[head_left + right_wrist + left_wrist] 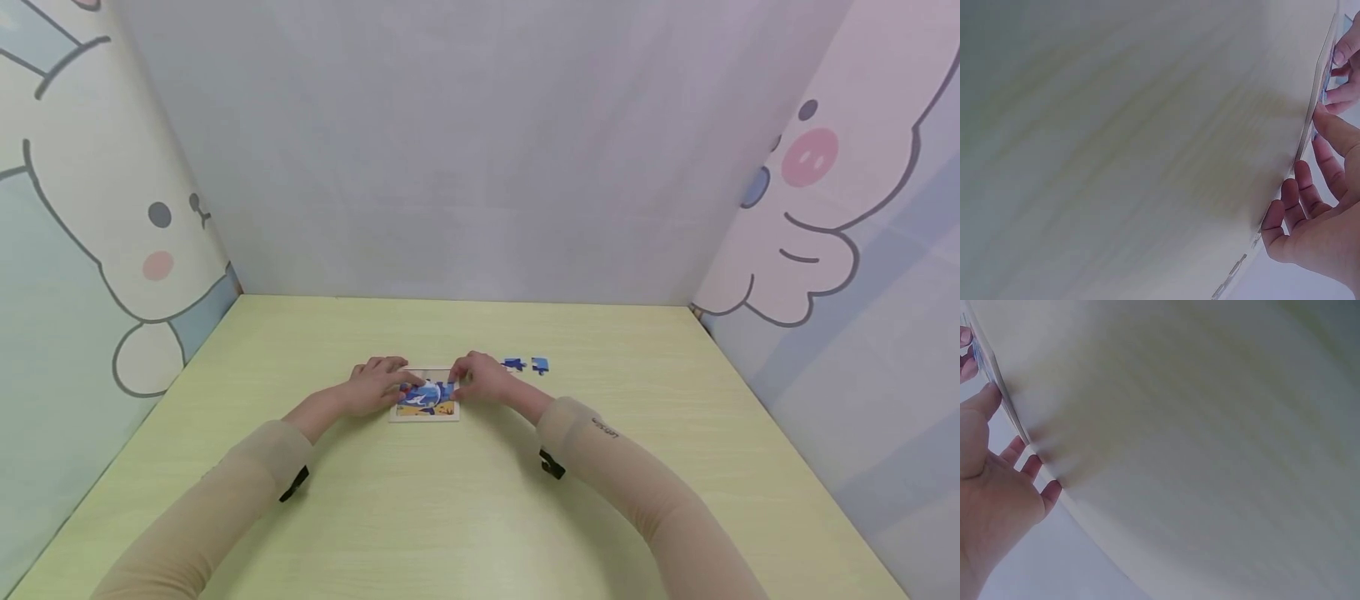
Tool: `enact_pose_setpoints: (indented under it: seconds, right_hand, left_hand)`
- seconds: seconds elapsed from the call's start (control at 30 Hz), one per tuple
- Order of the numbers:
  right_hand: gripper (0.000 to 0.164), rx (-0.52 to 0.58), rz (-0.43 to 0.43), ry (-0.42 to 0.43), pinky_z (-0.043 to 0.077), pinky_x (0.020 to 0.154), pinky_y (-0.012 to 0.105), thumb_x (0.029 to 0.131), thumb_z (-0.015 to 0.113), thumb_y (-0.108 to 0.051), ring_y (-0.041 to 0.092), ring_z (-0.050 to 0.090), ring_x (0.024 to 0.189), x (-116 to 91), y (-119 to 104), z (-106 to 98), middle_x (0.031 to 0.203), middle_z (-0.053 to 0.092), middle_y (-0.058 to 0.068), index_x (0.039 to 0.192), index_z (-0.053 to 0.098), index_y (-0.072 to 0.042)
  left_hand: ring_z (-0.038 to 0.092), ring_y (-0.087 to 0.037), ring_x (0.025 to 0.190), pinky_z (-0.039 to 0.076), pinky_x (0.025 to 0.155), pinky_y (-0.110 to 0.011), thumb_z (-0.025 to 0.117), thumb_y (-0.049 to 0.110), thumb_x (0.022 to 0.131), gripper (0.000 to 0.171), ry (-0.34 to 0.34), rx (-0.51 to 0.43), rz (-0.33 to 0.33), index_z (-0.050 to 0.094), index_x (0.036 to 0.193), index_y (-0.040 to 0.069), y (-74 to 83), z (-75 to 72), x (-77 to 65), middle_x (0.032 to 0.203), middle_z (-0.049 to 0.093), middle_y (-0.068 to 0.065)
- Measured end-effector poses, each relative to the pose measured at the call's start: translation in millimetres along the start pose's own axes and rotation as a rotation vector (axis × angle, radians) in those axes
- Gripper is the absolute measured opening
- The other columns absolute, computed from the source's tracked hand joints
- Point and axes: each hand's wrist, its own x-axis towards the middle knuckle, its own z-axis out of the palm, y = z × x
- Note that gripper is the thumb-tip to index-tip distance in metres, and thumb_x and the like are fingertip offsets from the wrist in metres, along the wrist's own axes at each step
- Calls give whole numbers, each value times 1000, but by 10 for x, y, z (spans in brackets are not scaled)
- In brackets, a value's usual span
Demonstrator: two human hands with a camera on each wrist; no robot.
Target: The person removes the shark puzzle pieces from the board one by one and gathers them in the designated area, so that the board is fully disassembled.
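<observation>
A jigsaw puzzle in a pale tray [424, 419] lies on the table, showing a blue and white sea animal over an orange bottom. My left hand [373, 387] rests at the tray's left side, fingers spread, its thumb and index finger over the picture. From the right, my right hand [482, 377] reaches over the tray's edge, thumb and index finger pinching a blue puzzle piece [447, 391], mostly hidden by the fingers. The right wrist view shows the right hand [1322, 212] with its other fingers curled against the tabletop. In the left wrist view the left hand [1007, 481] touches the tray.
Two loose blue puzzle pieces lie right of the tray, one piece [513, 364] close behind the right hand and another piece [540, 365] farther right. The pale yellow table [465, 508] ends at a grey-white curtain [450, 167], with cartoon-printed cloths on both sides.
</observation>
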Motion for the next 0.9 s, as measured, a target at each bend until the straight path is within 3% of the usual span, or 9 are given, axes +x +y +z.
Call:
enact_pose_setpoints:
  seconds: [0.23,0.5,0.9]
  right_hand:
    - [21,33,-35,23,43,77,28,77,78,-20,14,50,84,-11,-11,-2,90,57,-4,91,63,-18]
    - [9,157,-63,36,46,68,23,84,73,-16,11,54,74,-11,39,-16,82,63,-5,89,65,-16]
    - [11,186,-56,74,50,75,24,84,72,-17,8,61,80,-64,31,-135,88,69,-4,94,67,-16]
  left_hand:
    - [26,-46,133,25,98,-65,50,26,98,37,3,1,4,50,134,32,16,-16,-11,150,29,-18]
    - [24,-47,133,25,98,-67,49,26,99,37,0,3,11,49,135,31,8,-11,-18,150,28,-19]
    - [25,-47,133,25,98,-66,49,28,99,37,2,-3,12,49,135,32,10,-7,-16,150,28,-19]
